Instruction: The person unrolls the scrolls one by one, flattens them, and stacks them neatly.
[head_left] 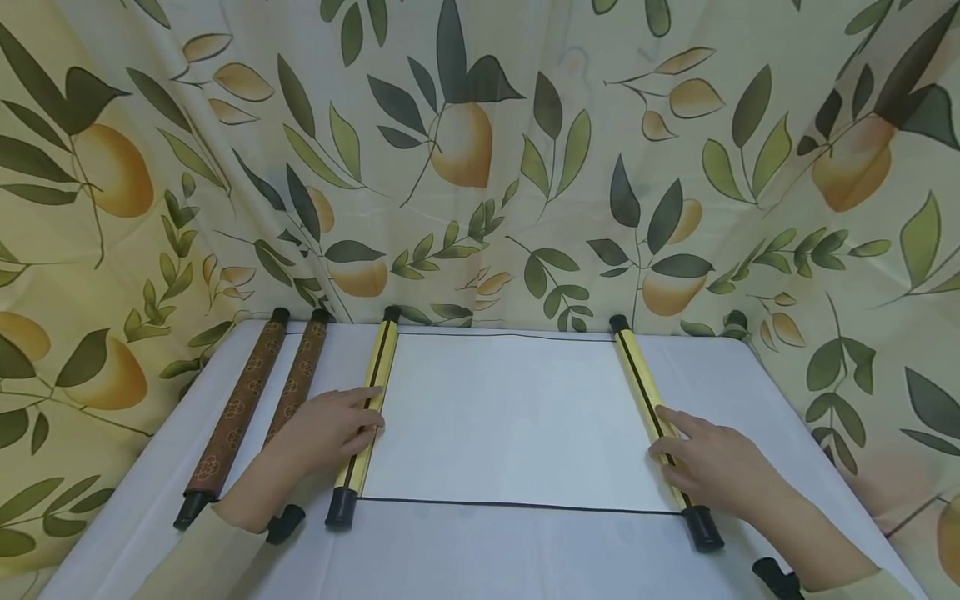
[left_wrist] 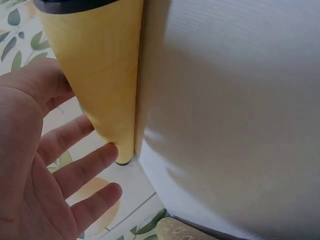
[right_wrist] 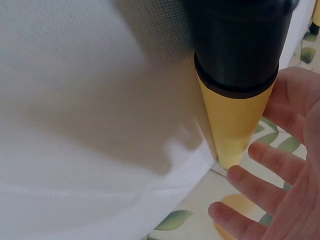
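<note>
A hanging scroll lies partly unrolled on the white table, its blank white sheet (head_left: 510,417) spanning two yellow rolled ends. My left hand (head_left: 330,429) rests its fingertips across the left yellow roll (head_left: 384,354). On the opposite side, my right hand (head_left: 712,454) touches the right yellow roll (head_left: 633,367) with its fingers. Black knobs cap both rolls. Seen from the left wrist, spread, fairly straight fingers (left_wrist: 87,167) lie against the yellow surface. The right wrist view has loosely extended fingers (right_wrist: 260,190) beside the roll, below its black knob (right_wrist: 237,50).
Two brown patterned scrolls, one outer (head_left: 236,408) and one inner (head_left: 306,358), lie rolled up to the left; my left forearm covers part of the inner one. Another black knob (head_left: 776,577) shows beside my right forearm. A fruit-print curtain (head_left: 480,208) hangs behind the table (head_left: 510,558).
</note>
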